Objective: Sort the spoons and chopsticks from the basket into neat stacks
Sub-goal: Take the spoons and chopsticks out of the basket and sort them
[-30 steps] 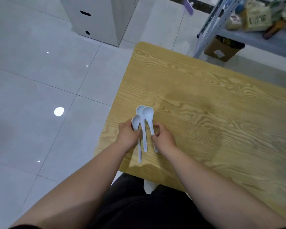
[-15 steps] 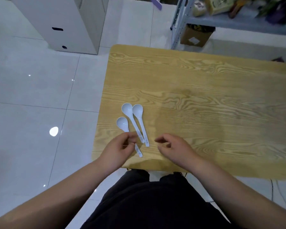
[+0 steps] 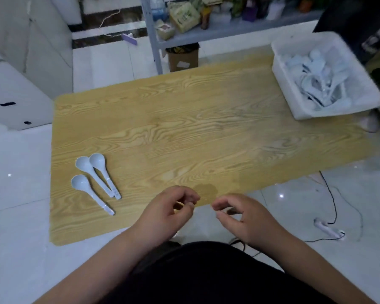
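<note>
Item one: we counted three white spoons [image 3: 83, 164] lying flat near the near left corner of the wooden surface [image 3: 195, 132], bowls toward the far edge. Two lay side by side and touching, their handle tips together. The third spoon [image 3: 79, 183] lay just beside them, closer to the left edge.

Item two: we logged a white basket [image 3: 338, 110] at the far right corner, holding a blurred heap of white spoons and dark pieces we could not identify.

Item three: our left hand [image 3: 173, 210] and right hand [image 3: 244, 218] hovered at the near edge, near each other. The fingers [image 3: 191, 197] of both were loosely curled and held nothing.
</note>
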`<action>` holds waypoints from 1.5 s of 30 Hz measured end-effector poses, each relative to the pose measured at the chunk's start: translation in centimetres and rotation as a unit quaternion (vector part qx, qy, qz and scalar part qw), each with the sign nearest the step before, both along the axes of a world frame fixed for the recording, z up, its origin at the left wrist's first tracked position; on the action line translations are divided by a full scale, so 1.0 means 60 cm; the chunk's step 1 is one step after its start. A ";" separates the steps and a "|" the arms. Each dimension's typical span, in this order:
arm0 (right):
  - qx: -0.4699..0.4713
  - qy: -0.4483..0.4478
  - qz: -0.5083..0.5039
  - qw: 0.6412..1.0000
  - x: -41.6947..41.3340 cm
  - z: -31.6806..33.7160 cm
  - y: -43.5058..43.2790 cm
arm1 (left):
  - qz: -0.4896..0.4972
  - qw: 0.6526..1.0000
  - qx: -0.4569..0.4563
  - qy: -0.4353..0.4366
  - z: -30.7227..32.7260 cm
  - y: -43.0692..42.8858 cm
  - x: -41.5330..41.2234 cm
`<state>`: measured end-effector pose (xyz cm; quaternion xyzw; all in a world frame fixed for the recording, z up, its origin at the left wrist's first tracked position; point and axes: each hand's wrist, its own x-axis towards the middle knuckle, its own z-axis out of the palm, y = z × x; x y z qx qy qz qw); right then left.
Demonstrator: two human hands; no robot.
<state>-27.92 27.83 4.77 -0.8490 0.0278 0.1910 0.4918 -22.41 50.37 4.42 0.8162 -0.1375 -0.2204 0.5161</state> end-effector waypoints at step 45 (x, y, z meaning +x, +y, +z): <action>0.041 0.011 0.089 0.995 0.321 -0.033 -0.918 | 0.164 0.986 0.037 0.017 -0.030 -0.913 0.181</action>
